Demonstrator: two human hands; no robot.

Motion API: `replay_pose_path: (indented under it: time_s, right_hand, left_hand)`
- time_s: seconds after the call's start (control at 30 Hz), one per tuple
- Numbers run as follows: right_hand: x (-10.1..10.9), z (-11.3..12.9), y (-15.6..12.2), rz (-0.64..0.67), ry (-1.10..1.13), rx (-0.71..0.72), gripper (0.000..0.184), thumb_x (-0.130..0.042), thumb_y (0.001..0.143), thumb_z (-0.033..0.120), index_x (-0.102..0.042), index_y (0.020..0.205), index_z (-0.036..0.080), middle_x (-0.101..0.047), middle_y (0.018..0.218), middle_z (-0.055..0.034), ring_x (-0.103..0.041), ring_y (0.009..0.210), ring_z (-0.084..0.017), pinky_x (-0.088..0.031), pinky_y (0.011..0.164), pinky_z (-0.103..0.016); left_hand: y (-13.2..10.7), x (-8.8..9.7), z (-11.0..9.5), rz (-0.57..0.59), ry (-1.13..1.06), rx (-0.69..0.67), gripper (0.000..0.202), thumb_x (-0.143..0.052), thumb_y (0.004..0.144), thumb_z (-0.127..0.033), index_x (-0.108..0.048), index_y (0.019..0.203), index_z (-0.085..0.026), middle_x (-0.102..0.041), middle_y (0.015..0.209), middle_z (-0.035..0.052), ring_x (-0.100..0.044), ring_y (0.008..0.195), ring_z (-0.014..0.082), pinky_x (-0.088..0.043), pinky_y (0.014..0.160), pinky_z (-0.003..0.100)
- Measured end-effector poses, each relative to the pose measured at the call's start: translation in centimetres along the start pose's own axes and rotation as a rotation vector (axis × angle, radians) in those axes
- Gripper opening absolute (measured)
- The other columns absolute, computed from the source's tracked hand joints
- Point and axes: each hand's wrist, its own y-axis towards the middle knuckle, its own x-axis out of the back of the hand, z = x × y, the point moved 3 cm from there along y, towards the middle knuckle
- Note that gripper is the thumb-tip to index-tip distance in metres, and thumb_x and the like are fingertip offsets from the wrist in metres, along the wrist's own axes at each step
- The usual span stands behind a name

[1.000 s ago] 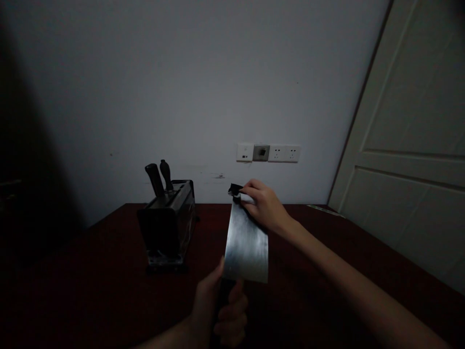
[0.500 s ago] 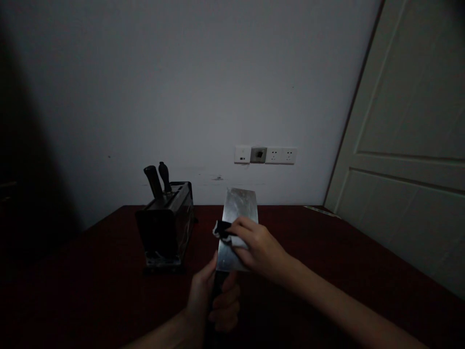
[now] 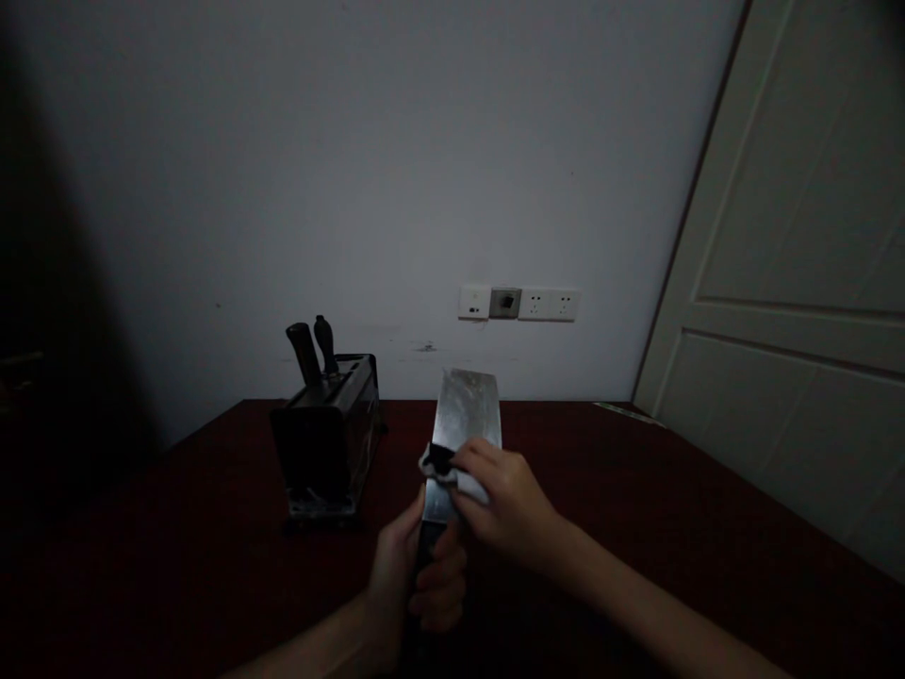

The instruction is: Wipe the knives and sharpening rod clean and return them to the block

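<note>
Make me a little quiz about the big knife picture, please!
1. True or false: the left hand grips the cleaver by its handle.
2. Pick one: what does the right hand press against the cleaver? A) a sponge B) a small cloth C) a spoon
3. How many dark handles stick up out of the knife block?

Key: 1 true; 2 B; 3 two.

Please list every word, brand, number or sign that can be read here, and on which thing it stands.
No text can be read.
Cleaver in the left hand: only glare, no legible brand.
Cloth in the right hand: no print seen.
Wall sockets: marks too small to read.
Knife block: no label visible.
</note>
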Motion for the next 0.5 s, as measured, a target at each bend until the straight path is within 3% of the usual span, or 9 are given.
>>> replay_pose_path:
  time_s: [0.1, 0.17, 0.33, 0.5]
  right_hand:
    - [-0.9, 1.4, -1.6, 0.097, 0.073, 0.023, 0.031, -0.053, 0.069, 0.004, -0.060, 0.097, 0.015, -0.058, 0.086, -0.0063, -0.055, 0.073, -0.016, -0.047, 0.064, -0.027]
    - [-0.4, 1.3, -1.2, 0.101, 0.056, 0.035, 0.033, -0.052, 0.070, 0.004, -0.059, 0.100, 0.015, -0.057, 0.089, -0.0071, -0.055, 0.077, -0.017, -0.047, 0.067, -0.029]
    - [3.3, -2.5, 3.3, -0.064, -0.103, 0.025, 0.021, -0.050, 0.077, 0.007, -0.060, 0.094, 0.014, -0.056, 0.089, -0.0086, -0.054, 0.082, -0.019, -0.045, 0.074, -0.032]
    - [5.0, -5.8, 5.6, -0.131, -0.212, -0.017, 0.013, -0.050, 0.079, 0.011, -0.061, 0.085, 0.013, -0.056, 0.083, -0.0088, -0.054, 0.078, -0.020, -0.044, 0.071, -0.033]
  left_hand:
    - [-0.1, 0.4, -0.2, -0.031, 0.011, -0.021, 0.039, -0.045, 0.081, -0.049, -0.048, 0.061, -0.015, -0.030, 0.039, -0.0074, -0.016, 0.027, 0.0044, -0.022, 0.030, 0.017]
    - [-0.1, 0.1, -0.3, -0.027, 0.020, -0.012, 0.043, -0.040, 0.083, -0.052, -0.048, 0.062, -0.015, -0.031, 0.039, -0.0069, -0.017, 0.026, 0.0048, -0.022, 0.029, 0.017]
    - [-0.2, -1.0, 0.2, 0.013, 0.013, 0.046, 0.054, -0.019, 0.088, -0.054, -0.047, 0.062, -0.016, -0.029, 0.039, -0.0061, -0.016, 0.026, 0.0057, -0.023, 0.030, 0.018]
    - [-0.3, -1.0, 0.8, 0.010, -0.011, 0.077, 0.055, -0.019, 0.088, -0.055, -0.047, 0.061, -0.016, -0.029, 0.038, -0.0061, -0.017, 0.026, 0.0059, -0.023, 0.030, 0.018]
